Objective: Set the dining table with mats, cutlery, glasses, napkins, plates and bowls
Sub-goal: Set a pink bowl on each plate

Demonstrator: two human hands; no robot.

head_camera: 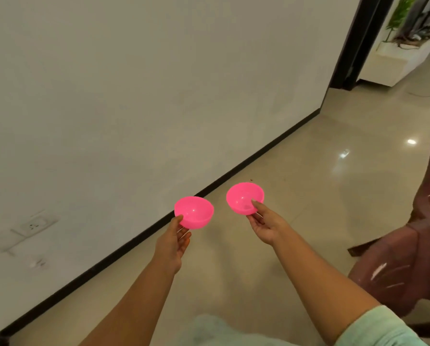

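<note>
Two pink bowls are carried in the air above the floor: the left bowl pinched at its rim by the left hand, the right bowl by the right hand. No table shows, so the placing seemingly remains. A brown chair stands close right, the wall left.

Left hand pinches pink bowl; right hand pinches second pink bowl.
</note>
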